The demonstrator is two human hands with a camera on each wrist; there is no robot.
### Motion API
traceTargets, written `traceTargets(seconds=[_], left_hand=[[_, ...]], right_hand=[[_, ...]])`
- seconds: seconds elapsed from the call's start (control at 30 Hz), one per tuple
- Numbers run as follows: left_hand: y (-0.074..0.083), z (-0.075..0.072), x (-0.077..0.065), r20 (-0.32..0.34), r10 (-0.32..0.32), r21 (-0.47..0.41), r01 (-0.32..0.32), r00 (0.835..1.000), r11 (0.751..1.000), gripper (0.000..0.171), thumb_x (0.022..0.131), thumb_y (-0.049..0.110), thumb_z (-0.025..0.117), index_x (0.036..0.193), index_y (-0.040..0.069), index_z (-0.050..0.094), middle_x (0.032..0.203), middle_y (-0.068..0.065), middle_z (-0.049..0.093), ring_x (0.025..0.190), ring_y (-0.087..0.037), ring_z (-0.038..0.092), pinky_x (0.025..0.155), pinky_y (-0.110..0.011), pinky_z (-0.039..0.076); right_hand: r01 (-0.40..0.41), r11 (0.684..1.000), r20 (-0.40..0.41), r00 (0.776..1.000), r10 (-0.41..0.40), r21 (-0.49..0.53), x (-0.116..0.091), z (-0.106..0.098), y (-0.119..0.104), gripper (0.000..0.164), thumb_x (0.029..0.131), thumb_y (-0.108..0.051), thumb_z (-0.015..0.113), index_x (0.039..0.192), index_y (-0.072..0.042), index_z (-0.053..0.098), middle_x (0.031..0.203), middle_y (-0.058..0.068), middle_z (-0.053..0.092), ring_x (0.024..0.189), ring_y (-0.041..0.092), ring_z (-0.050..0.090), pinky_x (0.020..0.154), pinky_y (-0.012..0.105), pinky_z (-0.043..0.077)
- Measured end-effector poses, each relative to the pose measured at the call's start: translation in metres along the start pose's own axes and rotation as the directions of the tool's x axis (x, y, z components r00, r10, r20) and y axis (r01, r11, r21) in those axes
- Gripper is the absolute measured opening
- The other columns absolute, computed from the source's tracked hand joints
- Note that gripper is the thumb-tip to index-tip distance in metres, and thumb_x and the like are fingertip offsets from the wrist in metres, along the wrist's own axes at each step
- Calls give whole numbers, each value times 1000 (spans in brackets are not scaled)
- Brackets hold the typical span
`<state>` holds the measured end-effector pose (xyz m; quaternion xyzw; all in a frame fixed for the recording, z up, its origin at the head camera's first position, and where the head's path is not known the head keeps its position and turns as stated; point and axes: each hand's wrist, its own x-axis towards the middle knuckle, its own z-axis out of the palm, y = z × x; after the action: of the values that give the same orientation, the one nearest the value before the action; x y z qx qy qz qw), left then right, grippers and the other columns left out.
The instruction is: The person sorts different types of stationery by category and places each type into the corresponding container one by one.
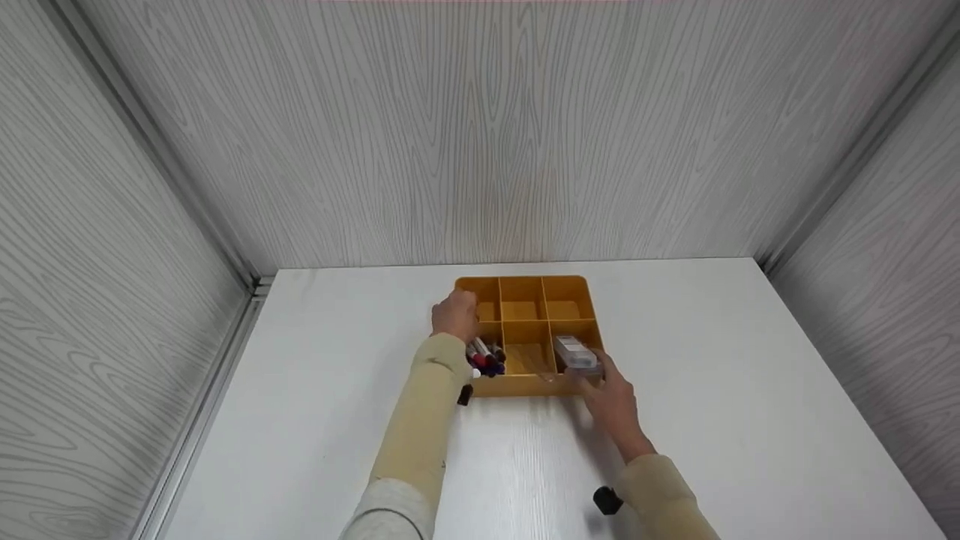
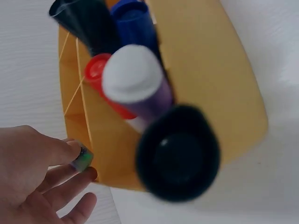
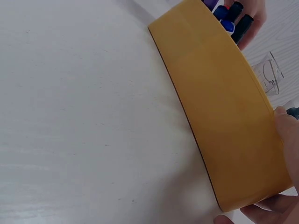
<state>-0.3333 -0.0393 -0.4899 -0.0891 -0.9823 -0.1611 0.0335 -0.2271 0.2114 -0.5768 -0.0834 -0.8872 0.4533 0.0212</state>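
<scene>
A yellow divided organizer box [image 1: 525, 386] stands on the white table. My left hand [image 1: 455, 313] is over its left side; between thumb and fingertips it pinches a small shiny green-and-dark piece [image 2: 82, 160], whose kind I cannot tell. Several markers [image 1: 484, 356] with red, blue, purple, white and black ends stand in the front left compartment. My right hand [image 1: 613, 401] grips the box's front right corner, thumb [image 3: 283, 122] at the top edge and fingers around the side. Beside it, a clear box with a white label [image 1: 576, 352] leans in the front right compartment.
A clear cup [image 3: 270, 74] sits in the front middle compartment. White wood-grain panels enclose the table [image 1: 360, 315] at the back [image 1: 495, 150], left [image 1: 97, 262] and right [image 1: 900, 225]. Black pieces [image 1: 606, 500] show by both sleeves.
</scene>
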Motion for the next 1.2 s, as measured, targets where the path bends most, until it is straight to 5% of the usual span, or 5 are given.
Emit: traceTargets(seconds=[0.23, 0.63, 0.9, 1.2], left_hand=[[-2, 11, -3, 74, -44, 37, 41, 996, 998, 12, 85, 4, 55, 83, 8, 66, 87, -8, 64, 82, -26, 61, 75, -48, 47], [-8, 15, -3, 157, -40, -24, 44, 987, 999, 17, 86, 7, 49, 86, 9, 65, 91, -8, 65, 82, -24, 60, 76, -50, 45], [-5, 8, -12, 108, 48, -159, -31, 993, 987, 28, 90, 11, 45, 113, 11, 61, 105, -6, 59, 96, -21, 57, 81, -40, 47], [-20, -5, -35, 62, 78, -229, -62, 995, 972, 24, 88, 8, 46, 108, 17, 58, 112, -5, 55, 100, -19, 52, 85, -36, 45]], right_hand=[[-8, 1000, 6, 1000, 8, -6, 0, 3, -3, 72, 74, -65, 54, 134, -32, 33, 137, 7, 42, 126, 29, 38, 95, 48, 37], [29, 1000, -19, 999, -30, -9, -2, 2, -6, 67, 76, -61, 55, 132, -29, 36, 132, 7, 47, 114, 26, 48, 88, 45, 41], [1, 1000, 1, 1000, -1, -10, -1, -1, -2, 66, 78, -58, 55, 134, -28, 33, 137, 8, 42, 125, 31, 39, 95, 48, 37], [-26, 1000, 19, 999, 26, -17, 0, -2, -3, 72, 77, -61, 54, 136, -27, 30, 140, 9, 39, 127, 31, 36, 98, 49, 34]])
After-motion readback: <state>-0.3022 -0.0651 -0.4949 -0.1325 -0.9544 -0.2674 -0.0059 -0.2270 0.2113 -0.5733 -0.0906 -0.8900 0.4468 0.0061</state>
